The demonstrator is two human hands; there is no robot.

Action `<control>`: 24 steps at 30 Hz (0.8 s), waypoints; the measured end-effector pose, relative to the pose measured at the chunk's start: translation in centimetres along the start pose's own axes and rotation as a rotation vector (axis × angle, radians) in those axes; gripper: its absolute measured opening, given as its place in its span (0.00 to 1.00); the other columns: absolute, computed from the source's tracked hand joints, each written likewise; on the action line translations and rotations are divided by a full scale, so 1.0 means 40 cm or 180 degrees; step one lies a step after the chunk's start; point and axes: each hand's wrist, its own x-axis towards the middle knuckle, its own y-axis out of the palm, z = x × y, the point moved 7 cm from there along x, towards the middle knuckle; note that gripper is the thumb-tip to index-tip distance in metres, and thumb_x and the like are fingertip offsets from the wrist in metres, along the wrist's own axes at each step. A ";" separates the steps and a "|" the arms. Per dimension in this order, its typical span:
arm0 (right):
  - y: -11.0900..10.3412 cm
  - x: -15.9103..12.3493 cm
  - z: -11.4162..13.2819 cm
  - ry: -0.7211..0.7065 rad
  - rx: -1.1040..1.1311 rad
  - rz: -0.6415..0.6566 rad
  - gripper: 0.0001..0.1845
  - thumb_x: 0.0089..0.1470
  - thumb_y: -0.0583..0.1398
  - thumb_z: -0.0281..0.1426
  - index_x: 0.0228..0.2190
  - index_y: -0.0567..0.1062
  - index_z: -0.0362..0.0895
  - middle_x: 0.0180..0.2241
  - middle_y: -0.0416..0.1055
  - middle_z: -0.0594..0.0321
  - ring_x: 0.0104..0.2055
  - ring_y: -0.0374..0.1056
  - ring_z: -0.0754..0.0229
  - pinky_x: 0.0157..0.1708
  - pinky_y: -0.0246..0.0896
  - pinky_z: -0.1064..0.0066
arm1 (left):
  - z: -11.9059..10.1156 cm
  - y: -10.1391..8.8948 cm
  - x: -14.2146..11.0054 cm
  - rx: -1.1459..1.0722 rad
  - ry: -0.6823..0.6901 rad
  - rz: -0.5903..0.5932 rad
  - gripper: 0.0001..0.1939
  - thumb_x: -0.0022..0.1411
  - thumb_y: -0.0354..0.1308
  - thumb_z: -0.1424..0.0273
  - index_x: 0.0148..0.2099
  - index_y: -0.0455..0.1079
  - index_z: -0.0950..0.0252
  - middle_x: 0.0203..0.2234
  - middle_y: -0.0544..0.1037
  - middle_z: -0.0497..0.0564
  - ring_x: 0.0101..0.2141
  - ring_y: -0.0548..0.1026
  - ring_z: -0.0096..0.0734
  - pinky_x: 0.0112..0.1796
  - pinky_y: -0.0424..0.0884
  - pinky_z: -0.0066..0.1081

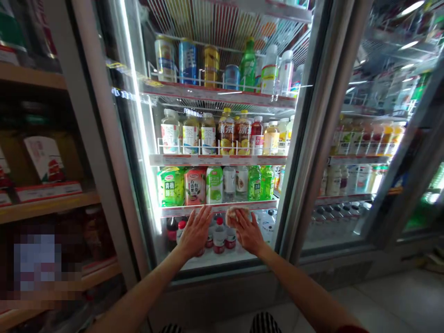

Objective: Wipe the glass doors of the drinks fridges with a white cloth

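Note:
In the head view my left hand lies flat against the glass door of a drinks fridge, fingers outstretched, holding nothing. To its right, my right hand presses a crumpled, pale pinkish cloth to the same glass, its fingers over the cloth. Both hands are at the height of the lower shelf edge. Behind the glass under them stand small bottles with red caps, partly covered by my hands.
Shelves inside the fridge carry tea bottles, cartons and cans. A metal door frame runs along the right, with another glass fridge door beyond it. Wooden shelves with bottles stand at left.

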 end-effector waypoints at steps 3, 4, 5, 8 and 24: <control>-0.031 0.018 -0.073 0.0316 -0.0153 -0.0284 0.27 0.55 0.52 0.31 0.57 0.58 0.48 0.61 0.52 0.54 0.64 0.43 0.52 0.61 0.33 0.47 | -0.002 -0.013 0.037 0.0013 0.0018 -0.0068 0.25 0.58 0.46 0.74 0.59 0.58 0.66 0.60 0.57 0.56 0.62 0.47 0.39 0.60 0.46 0.45; -0.053 0.031 -0.115 0.0645 -0.0249 -0.0509 0.27 0.56 0.51 0.31 0.58 0.58 0.47 0.62 0.50 0.52 0.65 0.42 0.51 0.60 0.34 0.46 | -0.002 -0.020 0.052 0.0033 0.0015 -0.0105 0.25 0.59 0.47 0.73 0.59 0.58 0.67 0.60 0.57 0.56 0.62 0.47 0.40 0.60 0.46 0.46; -0.072 0.038 -0.152 0.0982 -0.0337 -0.0724 0.27 0.57 0.51 0.31 0.58 0.57 0.45 0.62 0.48 0.49 0.65 0.41 0.49 0.59 0.35 0.45 | -0.003 -0.025 0.065 0.0055 0.0007 -0.0149 0.25 0.59 0.47 0.73 0.59 0.57 0.68 0.60 0.57 0.57 0.62 0.47 0.40 0.60 0.46 0.46; -0.079 0.001 -0.191 0.1461 -0.0428 -0.0947 0.28 0.57 0.50 0.31 0.59 0.55 0.41 0.63 0.44 0.44 0.65 0.39 0.46 0.58 0.38 0.44 | -0.013 -0.028 0.078 0.0055 -0.0013 -0.0208 0.25 0.59 0.47 0.72 0.59 0.57 0.69 0.60 0.57 0.58 0.62 0.48 0.41 0.60 0.46 0.47; -0.032 -0.163 -0.265 0.1817 -0.0707 -0.0808 0.29 0.59 0.48 0.34 0.61 0.50 0.41 0.61 0.48 0.44 0.63 0.45 0.46 0.55 0.47 0.47 | -0.009 -0.027 0.105 -0.0150 0.0001 -0.0380 0.28 0.59 0.49 0.71 0.62 0.52 0.66 0.59 0.58 0.58 0.62 0.47 0.40 0.60 0.43 0.47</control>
